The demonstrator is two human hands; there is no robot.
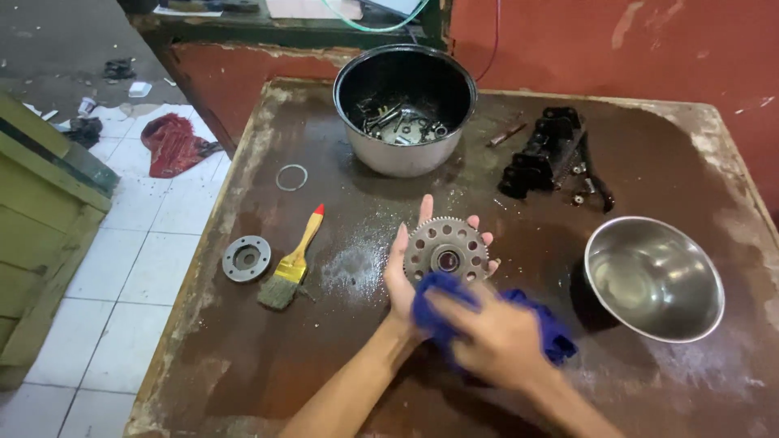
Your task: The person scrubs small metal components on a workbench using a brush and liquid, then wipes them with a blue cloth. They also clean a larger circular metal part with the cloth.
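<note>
My left hand (403,276) lies palm up over the middle of the workbench and holds a round toothed metal gear (447,250) with a ring of holes. My right hand (495,341) is closed on a blue rag (542,318) and presses it against the gear's lower edge. The rag's front part covers the bottom of the gear and part of my left palm.
On the brown worktable (268,357) lie a yellow-handled paintbrush (294,261), a grey metal flange (246,258) and a thin ring (291,177) at left. A dark pot of bolts (404,105) stands at the back, a black metal part (545,152) beside it, a steel bowl (653,277) at right.
</note>
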